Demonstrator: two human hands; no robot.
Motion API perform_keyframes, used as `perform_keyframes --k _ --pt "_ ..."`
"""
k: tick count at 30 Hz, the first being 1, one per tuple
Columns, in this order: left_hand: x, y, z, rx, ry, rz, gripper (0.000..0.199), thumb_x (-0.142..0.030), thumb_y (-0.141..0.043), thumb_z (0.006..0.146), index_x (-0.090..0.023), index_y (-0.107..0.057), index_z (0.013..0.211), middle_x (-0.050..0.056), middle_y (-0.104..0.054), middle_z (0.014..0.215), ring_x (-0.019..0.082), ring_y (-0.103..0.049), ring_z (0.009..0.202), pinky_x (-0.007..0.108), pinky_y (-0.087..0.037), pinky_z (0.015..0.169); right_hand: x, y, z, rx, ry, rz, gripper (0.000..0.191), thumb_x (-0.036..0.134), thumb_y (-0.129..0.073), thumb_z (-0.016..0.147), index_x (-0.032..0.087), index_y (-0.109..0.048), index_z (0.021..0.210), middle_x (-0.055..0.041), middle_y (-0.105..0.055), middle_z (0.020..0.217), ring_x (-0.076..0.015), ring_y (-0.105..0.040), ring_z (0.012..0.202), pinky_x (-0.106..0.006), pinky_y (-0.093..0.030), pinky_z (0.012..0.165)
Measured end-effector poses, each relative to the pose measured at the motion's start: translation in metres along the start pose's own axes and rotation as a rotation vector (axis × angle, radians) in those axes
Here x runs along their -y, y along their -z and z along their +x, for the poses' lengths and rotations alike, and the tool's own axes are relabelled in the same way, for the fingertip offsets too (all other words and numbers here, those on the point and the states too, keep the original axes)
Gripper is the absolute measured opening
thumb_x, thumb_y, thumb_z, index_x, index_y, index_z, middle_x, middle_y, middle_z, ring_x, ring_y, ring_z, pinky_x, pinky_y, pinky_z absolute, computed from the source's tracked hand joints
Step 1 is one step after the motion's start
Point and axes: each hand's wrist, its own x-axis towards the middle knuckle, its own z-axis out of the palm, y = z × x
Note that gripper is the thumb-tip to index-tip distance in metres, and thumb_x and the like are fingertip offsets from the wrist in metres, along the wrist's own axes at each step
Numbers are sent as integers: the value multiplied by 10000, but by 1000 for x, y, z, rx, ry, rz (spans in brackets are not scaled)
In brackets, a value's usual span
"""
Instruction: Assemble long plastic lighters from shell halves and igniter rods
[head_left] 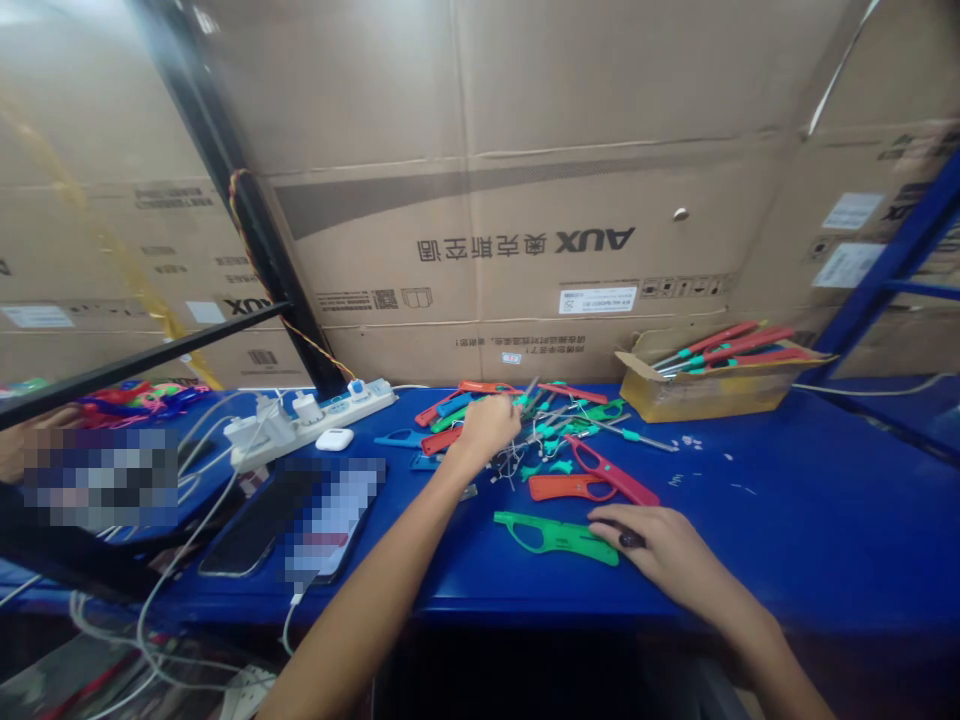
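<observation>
My left hand (491,425) reaches into a heap of lighter parts, its fingers pinched together among metal tubes with teal ends (551,425). What they grip, if anything, is hidden. My right hand (660,545) is curled around a dark-handled tool (631,540), most of it covered by the palm. Its fingertips touch the end of a green lighter casing (562,538), which lies flat near the table's front edge. Just behind that casing rest an orange lighter casing (566,487) and a red lighter casing (615,475).
An open cardboard box (705,395) full of lighters stands at the back right. On the left lie a white power strip (345,405), an earphone case (334,439), two phones (247,530) and loose cables. Black shelf posts (277,270) and cardboard border the blue table (825,520).
</observation>
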Motion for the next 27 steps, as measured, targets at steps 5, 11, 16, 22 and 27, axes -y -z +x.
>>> perform_keyframes --k 5,11,16,22,27 --pt "9 14 6 -90 27 -293 265 -380 -594 1042 -135 -671 976 31 -709 853 162 -676 733 337 -564 749 -1 0 0 10 -4 -4 299 397 -498 1046 289 -772 1098 -34 -803 1116 -266 -776 996 -358 -591 839" --pt "7 30 11 -221 -78 -710 334 -478 -589 994 -159 -630 905 40 -715 698 147 -612 600 248 -475 594 -2 -2 0 0 -5 -1 286 400 -516 1041 300 -780 1086 -30 -806 1102 -261 -780 980 -349 -598 819" --pt "4 40 8 -239 -147 -910 368 -524 -689 917 -160 -635 921 34 -733 714 139 -620 611 256 -491 635 2 -1 5 -60 2 -50 323 413 -478 1051 290 -773 1098 -41 -802 1117 -268 -781 978 -363 -610 804" --pt "3 40 6 -197 -180 -1013 361 -506 -742 870 -162 -632 886 26 -729 694 127 -606 587 250 -488 622 21 24 67 -52 67 -239 447 332 -529 1023 271 -579 1463 -89 -782 1178 -271 -772 982 -353 -590 795" --pt "5 37 6 -152 -216 -1033 363 -507 -731 865 -164 -613 890 31 -737 714 132 -627 605 260 -500 647 38 22 140 -36 74 -365 397 294 -583 1003 243 -643 1393 -118 -789 1111 -302 -757 988 -326 -532 752"
